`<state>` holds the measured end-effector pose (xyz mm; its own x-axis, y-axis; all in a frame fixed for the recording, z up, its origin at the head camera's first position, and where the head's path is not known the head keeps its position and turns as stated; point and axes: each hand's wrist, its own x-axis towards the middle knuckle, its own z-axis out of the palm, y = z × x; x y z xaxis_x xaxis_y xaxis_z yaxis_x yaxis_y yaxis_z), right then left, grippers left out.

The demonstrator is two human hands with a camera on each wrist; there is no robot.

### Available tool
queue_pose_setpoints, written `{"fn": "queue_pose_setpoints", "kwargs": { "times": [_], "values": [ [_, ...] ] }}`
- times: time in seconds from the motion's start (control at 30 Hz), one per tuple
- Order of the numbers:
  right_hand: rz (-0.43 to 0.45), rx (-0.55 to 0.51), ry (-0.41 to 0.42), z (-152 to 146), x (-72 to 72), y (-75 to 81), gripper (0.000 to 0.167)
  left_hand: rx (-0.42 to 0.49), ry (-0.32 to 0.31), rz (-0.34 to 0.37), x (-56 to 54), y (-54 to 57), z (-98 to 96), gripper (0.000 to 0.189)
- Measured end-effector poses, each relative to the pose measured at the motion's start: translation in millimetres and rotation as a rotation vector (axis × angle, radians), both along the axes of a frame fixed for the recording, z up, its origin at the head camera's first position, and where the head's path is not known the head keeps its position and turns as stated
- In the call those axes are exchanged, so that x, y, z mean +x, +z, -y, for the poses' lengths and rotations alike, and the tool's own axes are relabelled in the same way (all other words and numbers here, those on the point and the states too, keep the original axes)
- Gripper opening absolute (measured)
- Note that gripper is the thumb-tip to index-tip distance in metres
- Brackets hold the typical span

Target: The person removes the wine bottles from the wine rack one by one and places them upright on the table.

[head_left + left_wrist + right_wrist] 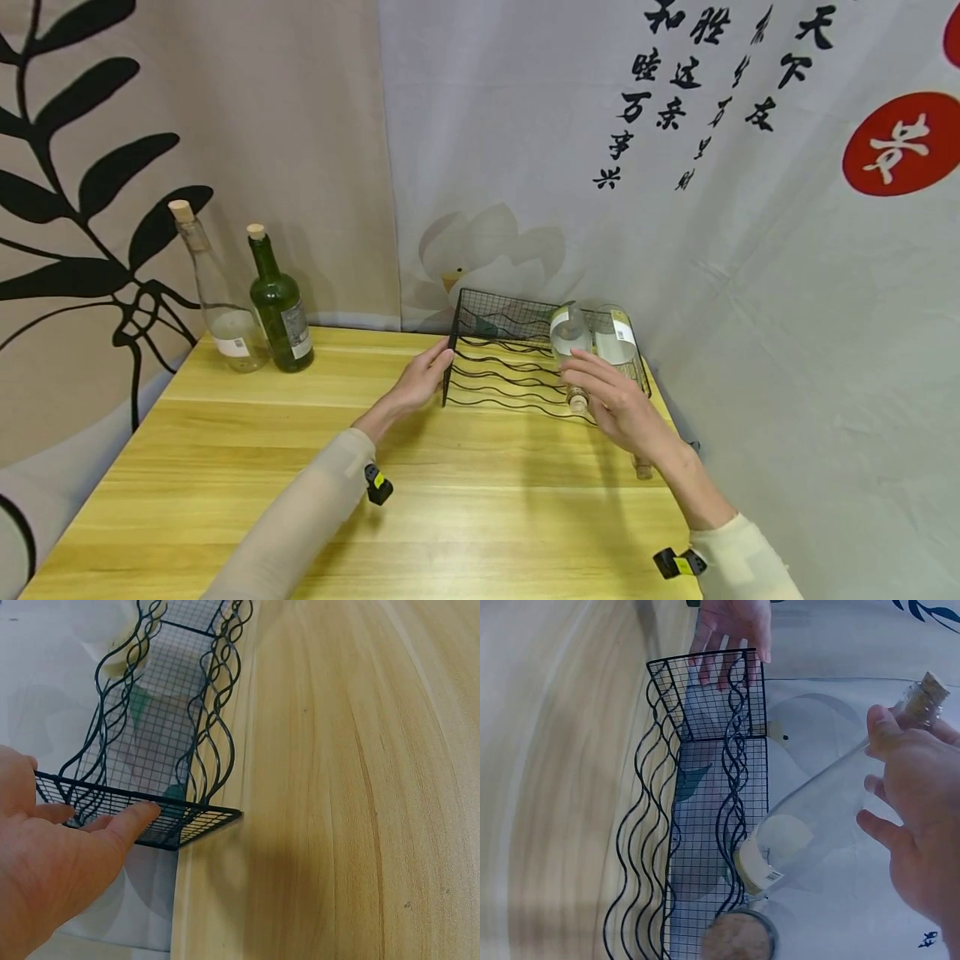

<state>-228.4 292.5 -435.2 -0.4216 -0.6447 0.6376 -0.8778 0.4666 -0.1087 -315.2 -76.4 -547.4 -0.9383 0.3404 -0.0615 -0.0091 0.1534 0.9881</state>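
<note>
A black wire wine rack point(506, 367) with wavy bars lies on the table. My left hand point(420, 379) holds its left mesh end; in the left wrist view the thumb point(135, 823) lies at the panel's top edge. My right hand point(626, 412) grips a clear glass bottle point(829, 787) by its neck, just below the cork point(932, 686). This bottle is tilted, its labelled base at the rack's bars. Beside it, a second clear bottle point(617, 337) lies in the rack's right end, its cork point(739, 937) close to the right wrist camera.
At the table's back left stand a clear corked bottle point(232, 329) and a green corked bottle point(281, 308). Behind the wooden table point(420, 517) hangs a pale cloth point(487, 150) with dark writing and leaf prints. The rack sits near the table's back and right edges.
</note>
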Motion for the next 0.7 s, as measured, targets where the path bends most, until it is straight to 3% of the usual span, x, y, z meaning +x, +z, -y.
{"fn": "queue_pose_setpoints", "kwargs": {
  "times": [0.23,0.43,0.57,0.7],
  "values": [
    [0.058,-0.046,-0.027,-3.9,-4.3,5.9,0.071,-0.010,0.002,-0.003,-1.0,0.7,0.5,0.068],
    [0.034,-0.116,-0.020,-2.2,-8.4,10.8,0.073,0.004,0.000,-0.005,-1.6,1.7,-0.5,0.067],
    [0.075,-0.168,-0.019,-0.8,-10.7,14.5,0.078,0.008,0.004,-0.003,-1.9,1.5,-1.1,0.066],
    [0.115,-0.200,-0.047,-1.9,-12.4,16.9,0.071,0.007,0.000,0.006,-2.2,0.2,-1.1,0.067]
  ]
}}
